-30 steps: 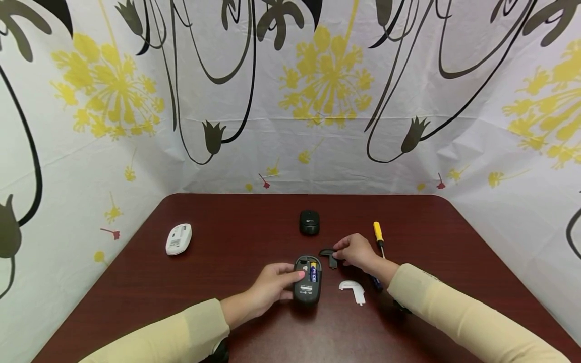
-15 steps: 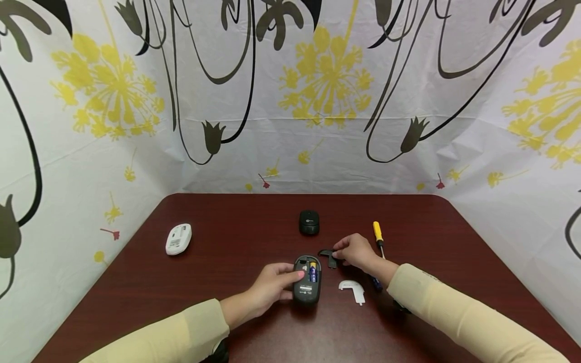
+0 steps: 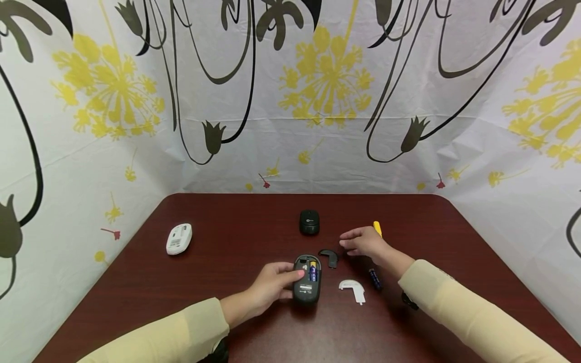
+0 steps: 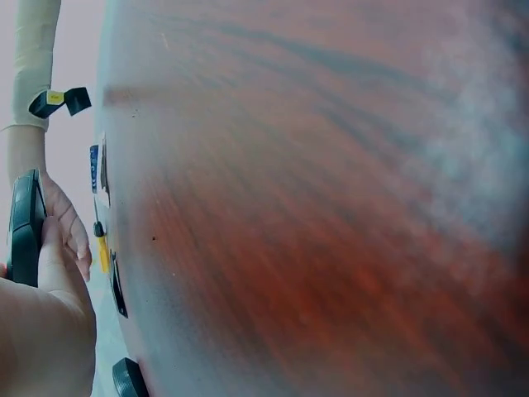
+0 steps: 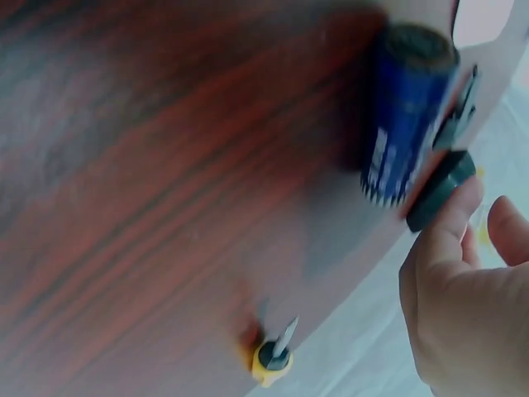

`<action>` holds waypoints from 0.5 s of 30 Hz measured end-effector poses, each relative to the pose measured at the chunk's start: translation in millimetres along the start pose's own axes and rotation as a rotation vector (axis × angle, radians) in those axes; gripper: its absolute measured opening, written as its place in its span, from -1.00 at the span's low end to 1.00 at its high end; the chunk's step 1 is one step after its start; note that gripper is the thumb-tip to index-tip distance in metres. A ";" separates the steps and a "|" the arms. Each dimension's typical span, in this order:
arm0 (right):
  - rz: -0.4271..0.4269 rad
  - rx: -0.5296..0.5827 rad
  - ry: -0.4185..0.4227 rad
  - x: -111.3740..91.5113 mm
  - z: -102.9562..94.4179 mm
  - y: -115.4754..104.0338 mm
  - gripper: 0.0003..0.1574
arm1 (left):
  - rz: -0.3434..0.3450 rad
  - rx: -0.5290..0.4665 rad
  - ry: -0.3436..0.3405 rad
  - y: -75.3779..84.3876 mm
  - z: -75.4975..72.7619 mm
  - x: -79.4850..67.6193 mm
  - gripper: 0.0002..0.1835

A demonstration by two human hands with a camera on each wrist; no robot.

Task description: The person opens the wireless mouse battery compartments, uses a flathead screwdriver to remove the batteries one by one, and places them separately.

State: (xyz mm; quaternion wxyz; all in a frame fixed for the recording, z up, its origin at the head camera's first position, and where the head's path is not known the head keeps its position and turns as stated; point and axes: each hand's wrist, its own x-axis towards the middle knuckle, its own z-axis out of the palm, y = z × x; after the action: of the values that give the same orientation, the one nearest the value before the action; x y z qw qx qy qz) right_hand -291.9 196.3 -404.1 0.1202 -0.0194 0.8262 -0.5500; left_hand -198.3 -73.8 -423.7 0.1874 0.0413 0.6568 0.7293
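Observation:
My left hand (image 3: 265, 288) grips a dark computer mouse (image 3: 307, 293) with its underside toward me. A blue-and-yellow battery (image 3: 313, 272) sits in its uncovered compartment, and the thumb lies across the edge. To the right, my right hand (image 3: 366, 243) hovers over the table, fingers loosely extended and holding nothing. Left of those fingers lies a black battery cover (image 3: 332, 260), apart from them. Partly behind the hand is a screwdriver (image 3: 377, 228) with a yellow handle. A loose blue battery (image 3: 375, 280) lies below the right wrist; it looms large in the right wrist view (image 5: 405, 116).
On the brown table (image 3: 245, 217), a white battery cover (image 3: 355, 291) lies right of the held mouse. Another black mouse (image 3: 309, 223) stands at the back middle. A white mouse (image 3: 179, 239) rests upside down at the far left. A patterned cloth (image 3: 290, 166) hangs behind.
My right hand has let go of the black battery cover and moved up and to the right, toward the screwdriver. The left hand and its mouse have stayed still.

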 end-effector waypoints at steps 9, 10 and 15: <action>-0.001 0.101 -0.017 3.5 -35.4 -2.7 -0.44 | -0.001 -0.003 -0.002 0.8 0.1 0.1 -0.53; 0.006 0.109 -0.015 4.1 -40.1 -2.5 -0.42 | -0.001 -0.003 -0.002 0.8 0.0 -0.1 -0.53; 0.030 0.188 -0.007 10.0 -63.3 2.3 -0.36 | -0.001 0.002 -0.001 0.5 -0.4 -0.5 -0.53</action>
State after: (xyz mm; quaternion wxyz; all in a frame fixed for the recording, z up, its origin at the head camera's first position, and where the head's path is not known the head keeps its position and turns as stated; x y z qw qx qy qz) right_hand -315.3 252.8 -384.8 0.1327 0.0026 0.7708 -0.6230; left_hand -198.1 -74.3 -423.1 0.1877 0.0415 0.6573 0.7287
